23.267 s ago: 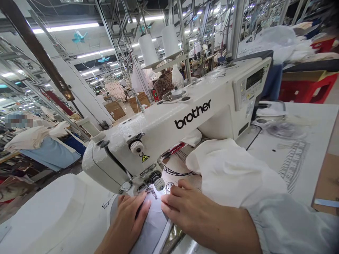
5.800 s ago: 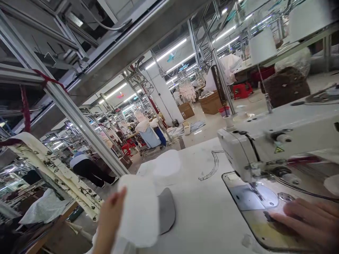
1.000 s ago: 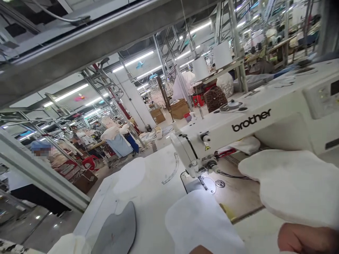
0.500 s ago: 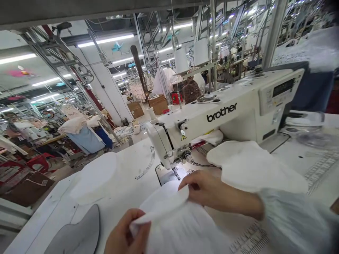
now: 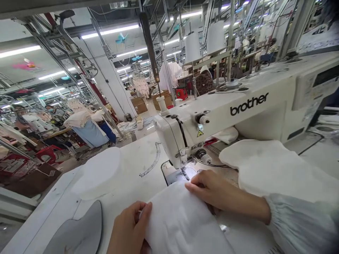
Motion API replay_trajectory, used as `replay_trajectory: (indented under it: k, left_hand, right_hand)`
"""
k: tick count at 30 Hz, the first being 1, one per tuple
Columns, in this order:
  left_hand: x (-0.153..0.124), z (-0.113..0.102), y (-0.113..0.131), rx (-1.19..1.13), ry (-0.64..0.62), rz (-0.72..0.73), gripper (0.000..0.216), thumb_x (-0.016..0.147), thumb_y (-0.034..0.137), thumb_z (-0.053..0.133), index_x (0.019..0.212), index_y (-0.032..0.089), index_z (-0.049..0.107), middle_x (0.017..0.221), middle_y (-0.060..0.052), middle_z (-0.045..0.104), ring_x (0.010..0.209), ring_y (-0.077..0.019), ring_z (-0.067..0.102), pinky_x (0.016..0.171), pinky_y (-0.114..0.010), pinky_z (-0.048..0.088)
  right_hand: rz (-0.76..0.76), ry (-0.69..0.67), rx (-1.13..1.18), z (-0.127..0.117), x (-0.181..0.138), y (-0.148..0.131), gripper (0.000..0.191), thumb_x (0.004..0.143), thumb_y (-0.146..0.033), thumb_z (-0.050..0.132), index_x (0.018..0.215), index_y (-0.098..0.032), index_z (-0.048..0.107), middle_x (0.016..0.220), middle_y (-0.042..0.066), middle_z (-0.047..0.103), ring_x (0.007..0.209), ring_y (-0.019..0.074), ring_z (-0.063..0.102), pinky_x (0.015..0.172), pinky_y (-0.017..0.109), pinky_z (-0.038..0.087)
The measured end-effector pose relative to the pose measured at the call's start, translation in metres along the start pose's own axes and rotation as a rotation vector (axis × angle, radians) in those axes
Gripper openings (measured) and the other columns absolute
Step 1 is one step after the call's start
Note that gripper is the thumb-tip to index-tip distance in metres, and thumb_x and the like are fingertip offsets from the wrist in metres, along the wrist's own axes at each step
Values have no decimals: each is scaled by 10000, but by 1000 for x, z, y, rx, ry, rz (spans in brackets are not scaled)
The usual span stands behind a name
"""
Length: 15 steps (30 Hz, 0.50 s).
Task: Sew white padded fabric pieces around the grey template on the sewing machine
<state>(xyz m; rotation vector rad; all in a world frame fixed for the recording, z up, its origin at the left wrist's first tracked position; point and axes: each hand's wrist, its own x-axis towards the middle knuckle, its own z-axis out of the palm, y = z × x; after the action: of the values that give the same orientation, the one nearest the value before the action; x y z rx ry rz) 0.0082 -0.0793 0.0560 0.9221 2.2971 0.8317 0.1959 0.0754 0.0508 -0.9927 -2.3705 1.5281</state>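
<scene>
A white piece of fabric (image 5: 180,215) lies in front of the sewing machine (image 5: 212,120), its far edge close to the lit needle area. My left hand (image 5: 132,225) pinches the fabric's left edge between thumb and fingers. On the right edge, nearer the needle, my right hand (image 5: 209,188) grips the cloth, thumb on top; its other fingertips are partly hidden. Whether the fabric's tip is under the presser foot, I cannot tell.
Another white cut piece (image 5: 275,165) rests right of the needle. A rounded white piece (image 5: 97,173) lies at the left, behind a grey curved template (image 5: 79,229). Thread cones (image 5: 192,47) stand behind the machine.
The fabric's folded-over far edge now lies flatter, and both hands have lowered with it. My view has shifted, so the machine appears closer and further right.
</scene>
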Motion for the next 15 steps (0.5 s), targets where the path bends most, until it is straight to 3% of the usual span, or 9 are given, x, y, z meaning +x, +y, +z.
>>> replay_trajectory:
  k: [7, 11, 15]
  left_hand:
    - [3, -4, -18, -195, -32, -55, 627, 701, 671, 613, 1027, 135, 595, 531, 66, 498, 387, -105, 482, 441, -224, 375]
    - [5, -5, -20, -199, -9, -21, 518, 716, 643, 593, 872, 150, 615, 617, 37, 550, 404, -60, 417, 453, -218, 353]
    - [5, -6, -11, -83, 27, 2, 465, 771, 644, 515, 805, 191, 611, 532, 40, 552, 396, -105, 439, 439, -233, 331]
  right_hand:
    - [-59, 58, -65, 4, 2, 8, 463, 968, -381, 461, 569, -190, 324, 436, -33, 449, 390, 92, 513, 386, 172, 298]
    - [-58, 41, -98, 3, 0, 4, 458, 986, -347, 429, 561, -196, 352, 424, -15, 515, 364, 90, 484, 402, 191, 316]
    - [-78, 34, -129, 3, 0, 2, 470, 993, -315, 421, 541, -196, 375, 432, 0, 566, 391, 90, 480, 484, 205, 374]
